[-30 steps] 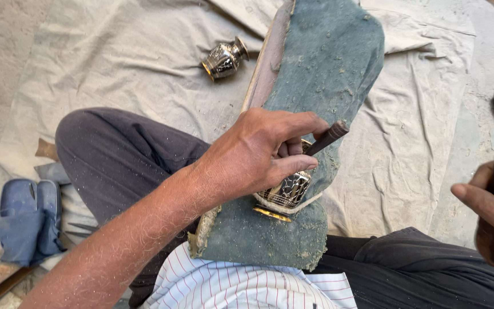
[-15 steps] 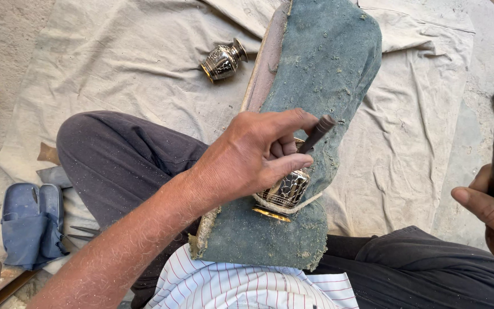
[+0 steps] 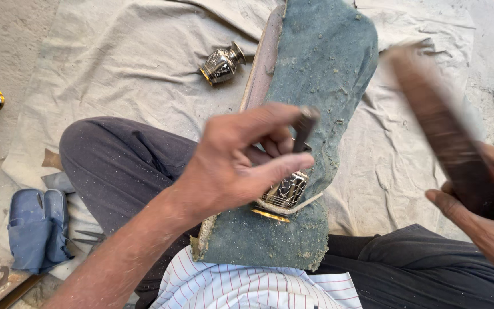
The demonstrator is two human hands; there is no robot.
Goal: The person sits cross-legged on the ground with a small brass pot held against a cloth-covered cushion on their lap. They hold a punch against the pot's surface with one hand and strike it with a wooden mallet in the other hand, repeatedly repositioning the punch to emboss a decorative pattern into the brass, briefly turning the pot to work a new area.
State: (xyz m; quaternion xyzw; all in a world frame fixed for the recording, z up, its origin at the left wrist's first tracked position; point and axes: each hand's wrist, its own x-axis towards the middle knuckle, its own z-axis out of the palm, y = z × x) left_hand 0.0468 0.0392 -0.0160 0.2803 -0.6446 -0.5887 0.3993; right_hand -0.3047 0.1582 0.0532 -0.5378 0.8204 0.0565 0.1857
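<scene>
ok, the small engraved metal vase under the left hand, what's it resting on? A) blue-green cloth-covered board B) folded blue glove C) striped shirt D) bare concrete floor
A: the engraved metal vase lies on the blue-green cloth-covered board propped across the lap, with the left hand holding a thin chisel-like tool just above it; the right hand grips a blurred dark wooden bar.

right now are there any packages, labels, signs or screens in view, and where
None in view: no package, label, sign or screen. Only plain things show: the left hand with a thin dark tool over a patterned metal vase on a teal cloth-covered board, and the right hand with a blurred dark wooden bar.
</scene>
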